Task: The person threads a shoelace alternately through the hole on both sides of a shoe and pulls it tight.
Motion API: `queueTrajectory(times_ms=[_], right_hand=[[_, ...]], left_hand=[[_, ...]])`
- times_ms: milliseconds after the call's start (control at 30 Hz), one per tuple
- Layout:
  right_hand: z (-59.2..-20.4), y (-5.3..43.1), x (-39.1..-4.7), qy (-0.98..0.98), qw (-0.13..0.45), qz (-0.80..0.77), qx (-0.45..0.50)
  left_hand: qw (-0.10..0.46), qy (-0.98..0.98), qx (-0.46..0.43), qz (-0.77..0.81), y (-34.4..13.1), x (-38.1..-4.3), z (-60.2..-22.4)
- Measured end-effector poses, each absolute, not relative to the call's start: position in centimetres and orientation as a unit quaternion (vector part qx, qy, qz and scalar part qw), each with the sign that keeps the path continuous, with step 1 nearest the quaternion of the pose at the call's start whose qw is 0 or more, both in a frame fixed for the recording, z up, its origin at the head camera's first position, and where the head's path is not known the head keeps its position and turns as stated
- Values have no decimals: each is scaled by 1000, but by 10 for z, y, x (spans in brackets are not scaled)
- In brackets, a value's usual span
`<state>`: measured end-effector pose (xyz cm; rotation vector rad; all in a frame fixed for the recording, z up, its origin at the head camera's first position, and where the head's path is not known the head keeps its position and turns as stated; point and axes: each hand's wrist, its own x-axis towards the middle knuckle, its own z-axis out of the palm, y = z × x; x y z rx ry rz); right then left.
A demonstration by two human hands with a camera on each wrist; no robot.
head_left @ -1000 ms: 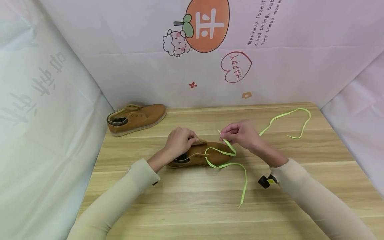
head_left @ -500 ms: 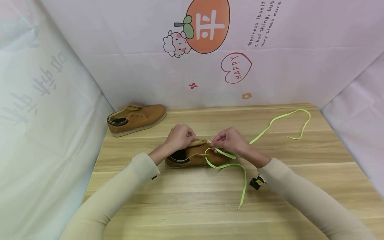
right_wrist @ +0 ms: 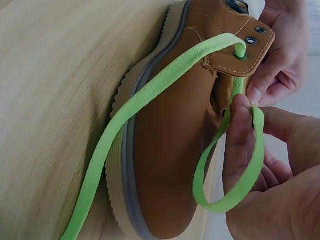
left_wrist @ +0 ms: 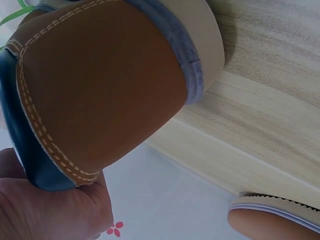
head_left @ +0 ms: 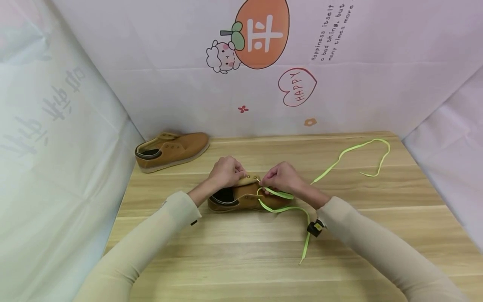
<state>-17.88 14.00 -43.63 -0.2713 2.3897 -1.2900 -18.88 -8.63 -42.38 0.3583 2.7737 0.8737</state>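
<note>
A brown lace-up shoe lies on its sole, toe to the right, in the middle of the table. My left hand pinches its far eyelet flap between thumb and fingers, holding it up. A flat neon-green shoelace passes through the front eyelet of the near flap. My right hand pinches the lace close to its pale tip, which is right at the far flap's front eyelet in the head view. Between eyelet and fingers the lace hangs in a loop. In the left wrist view, the shoe's heel hides most of the work.
A second brown shoe, without a lace, stands at the back left by the wall. Another green lace curves across the back right of the wooden table. White printed cloth walls the back and sides.
My right hand has moved left and down with the lace tip to the far flap. My left hand keeps its pinch while the flap now shows its eyelets.
</note>
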Motion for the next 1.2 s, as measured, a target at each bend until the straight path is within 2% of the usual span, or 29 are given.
queueTrajectory(times_ms=[667,1033,1200], right_hand=[[-442,129,-183,847,230,-476,-66],[-444,126,-184,877,176,-439,-88],[-444,124,-183,899,124,-406,-107]], left_hand=[[108,938,130,302,-86,-187,-423],[99,941,137,294,-86,-187,-423],[95,940,138,297,-86,-187,-423]])
